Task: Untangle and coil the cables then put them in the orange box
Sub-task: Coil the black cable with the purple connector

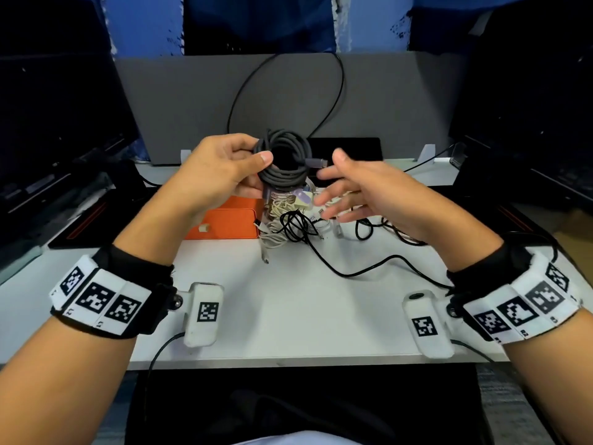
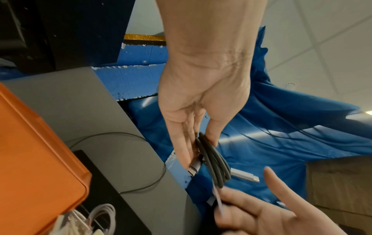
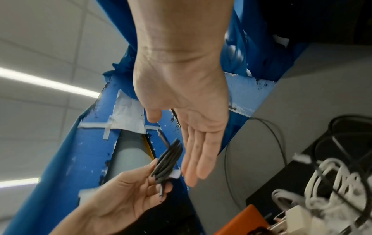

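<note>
Left hand (image 1: 221, 168) pinches the coiled grey cable (image 1: 284, 162); right hand (image 1: 362, 194) hovers open, empty. Springy loops likely need gripping across all strands.

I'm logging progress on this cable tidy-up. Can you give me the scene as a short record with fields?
left hand: grips the coiled grey cable between thumb and fingers, above the table
right hand: open, fingers straight, beside the coil, holding nothing
grey cable plug: sticks out toward the right hand
orange box: on the white table, below the left hand
cables left: a tangle of white and black cables beside the box
</note>
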